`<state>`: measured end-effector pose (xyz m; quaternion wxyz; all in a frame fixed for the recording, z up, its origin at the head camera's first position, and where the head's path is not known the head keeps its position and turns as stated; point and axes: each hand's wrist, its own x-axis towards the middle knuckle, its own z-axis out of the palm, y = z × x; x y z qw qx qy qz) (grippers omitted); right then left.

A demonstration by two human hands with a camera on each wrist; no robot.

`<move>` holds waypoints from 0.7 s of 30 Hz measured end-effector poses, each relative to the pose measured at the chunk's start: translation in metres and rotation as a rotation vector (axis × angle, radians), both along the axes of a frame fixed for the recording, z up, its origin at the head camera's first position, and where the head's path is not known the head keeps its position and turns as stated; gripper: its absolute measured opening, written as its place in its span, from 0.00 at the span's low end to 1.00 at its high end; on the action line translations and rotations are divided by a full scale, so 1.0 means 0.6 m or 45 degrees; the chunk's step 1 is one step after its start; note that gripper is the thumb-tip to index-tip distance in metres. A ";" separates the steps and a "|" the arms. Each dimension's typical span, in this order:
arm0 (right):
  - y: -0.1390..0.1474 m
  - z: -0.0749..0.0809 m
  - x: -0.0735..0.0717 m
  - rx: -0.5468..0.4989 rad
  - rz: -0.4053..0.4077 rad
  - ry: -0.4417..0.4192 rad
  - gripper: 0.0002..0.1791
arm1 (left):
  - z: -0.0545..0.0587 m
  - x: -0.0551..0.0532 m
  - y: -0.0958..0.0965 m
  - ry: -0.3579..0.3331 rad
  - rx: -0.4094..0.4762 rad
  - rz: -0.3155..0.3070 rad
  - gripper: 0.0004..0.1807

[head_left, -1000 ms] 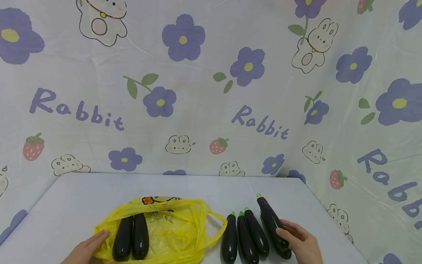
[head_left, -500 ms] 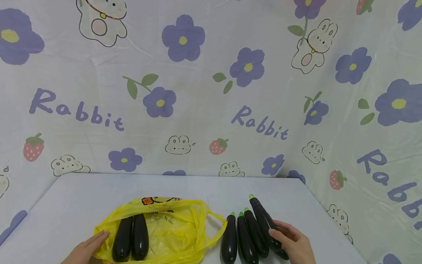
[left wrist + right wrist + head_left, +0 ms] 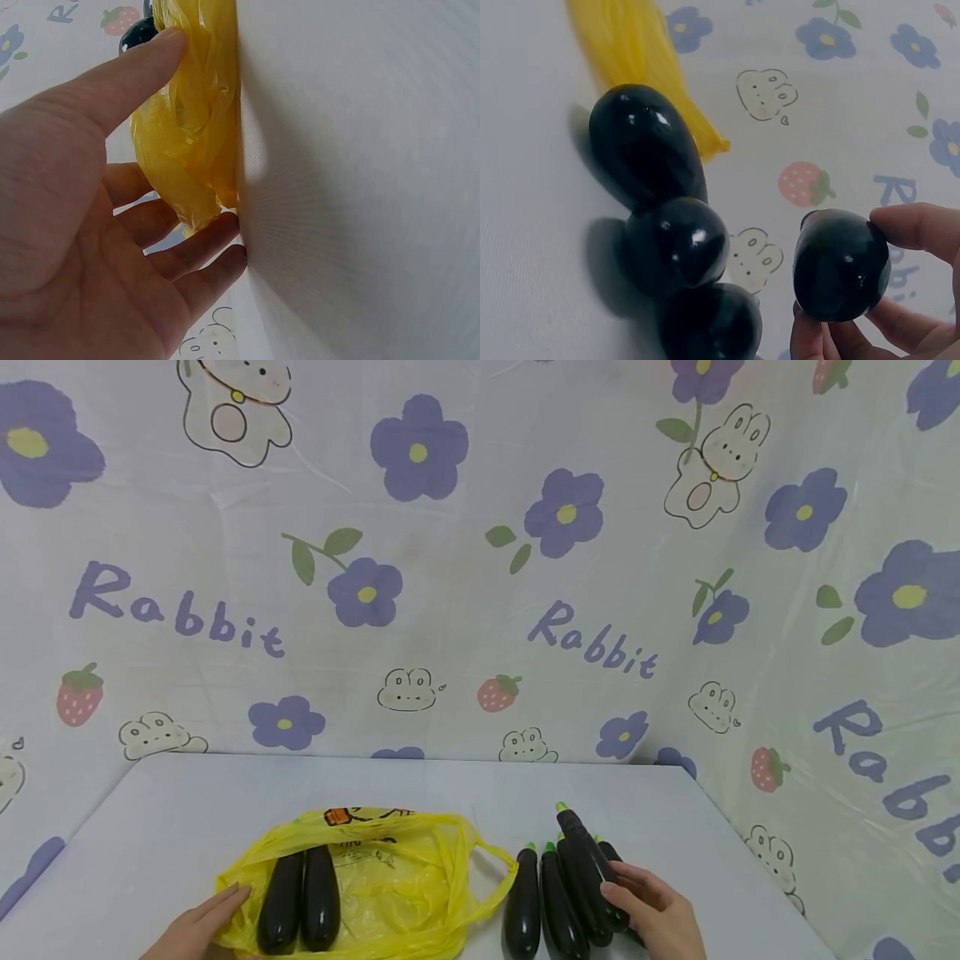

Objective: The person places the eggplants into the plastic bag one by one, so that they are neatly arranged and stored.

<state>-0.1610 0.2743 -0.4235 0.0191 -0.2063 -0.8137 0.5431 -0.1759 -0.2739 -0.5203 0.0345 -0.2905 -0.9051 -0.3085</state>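
Observation:
An eggplant [image 3: 587, 858] with a green stem tip is gripped by my right hand [image 3: 662, 910], thumb on one side and fingers on the other. It is lifted above the other eggplants, its round end [image 3: 842, 270] towards the right wrist camera. Several dark eggplants [image 3: 522, 906] lie side by side beneath and to its left; one [image 3: 609, 850] is partly hidden behind it. A yellow plastic bag [image 3: 397, 893] lies with its mouth towards me, two eggplants [image 3: 321, 897] inside. My left hand [image 3: 197, 925] rests its extended fingers on the bag's left edge; its thumb [image 3: 142, 79] touches the plastic.
Everything lies on a white table [image 3: 247, 785] near its front edge. A bag handle loop [image 3: 495, 893] reaches towards the leftmost loose eggplant. Behind the table hangs a patterned cloth [image 3: 450, 635] with flowers and rabbits.
My right hand has carried the gripped eggplant leftwards, over the row of loose ones, uncovering one to its right. The left hand and the bag have stayed in place.

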 end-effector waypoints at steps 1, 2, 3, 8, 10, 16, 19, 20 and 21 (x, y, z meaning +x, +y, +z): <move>-0.001 0.000 0.001 0.002 0.000 -0.001 0.44 | 0.001 0.000 0.000 -0.020 0.008 -0.011 0.38; -0.003 0.001 0.001 0.008 0.003 -0.001 0.44 | 0.001 0.000 0.001 -0.010 0.001 -0.003 0.38; -0.004 0.001 0.002 0.010 0.006 0.002 0.44 | 0.001 0.000 0.000 0.009 -0.006 -0.002 0.38; -0.015 0.002 0.005 -0.007 0.006 0.028 0.40 | -0.007 0.001 0.001 0.143 0.054 -0.029 0.41; -0.021 0.002 0.007 -0.022 0.011 0.036 0.38 | -0.009 0.001 0.004 0.157 0.081 -0.039 0.42; -0.040 0.002 0.011 -0.036 0.060 0.048 0.36 | -0.006 -0.001 0.014 0.109 0.041 -0.002 0.38; -0.052 0.000 0.011 -0.027 0.079 0.051 0.35 | 0.000 -0.002 0.018 0.045 0.004 0.013 0.39; -0.056 -0.001 0.011 -0.022 0.083 0.049 0.34 | 0.002 -0.002 0.019 0.027 -0.004 0.015 0.39; -0.060 -0.002 0.010 -0.016 0.089 0.048 0.34 | 0.002 -0.003 0.020 0.014 -0.019 0.037 0.39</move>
